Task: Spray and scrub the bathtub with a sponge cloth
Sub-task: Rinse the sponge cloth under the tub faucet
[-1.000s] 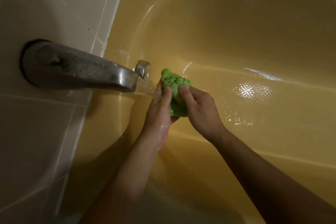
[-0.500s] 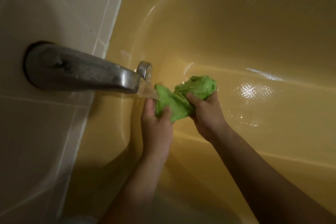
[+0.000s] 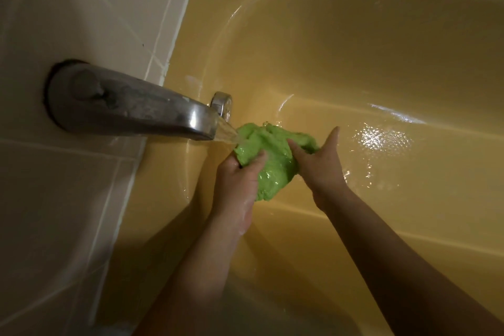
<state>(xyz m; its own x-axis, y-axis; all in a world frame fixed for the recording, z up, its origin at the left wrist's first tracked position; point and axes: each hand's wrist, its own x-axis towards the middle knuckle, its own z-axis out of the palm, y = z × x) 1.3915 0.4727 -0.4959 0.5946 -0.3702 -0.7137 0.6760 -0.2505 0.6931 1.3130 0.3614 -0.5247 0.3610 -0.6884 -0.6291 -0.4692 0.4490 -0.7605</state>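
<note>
The sponge cloth is a bright green, soaked wad, crumpled into soft folds with a glossy wet sheen, held between both hands above the tub floor. The left hand grips its near-left part, fingers curled under and the thumb pressed over the top. The right hand holds the other side, its thumb laid on the cloth and one finger stretched out straight past it; its other fingers are hidden beneath the folds.

Just beyond the left hand's knuckles, a clear stream of water strikes the far-left edge of the cloth, pouring from a dull, spotted metal spout that juts from the pale tiled wall. A small round chrome fitting sits behind the spout's tip. The bathtub around both hands is smooth, glossy yellow enamel with rounded corners; right of the right hand its floor shows a wet, dimpled patch catching the light.
</note>
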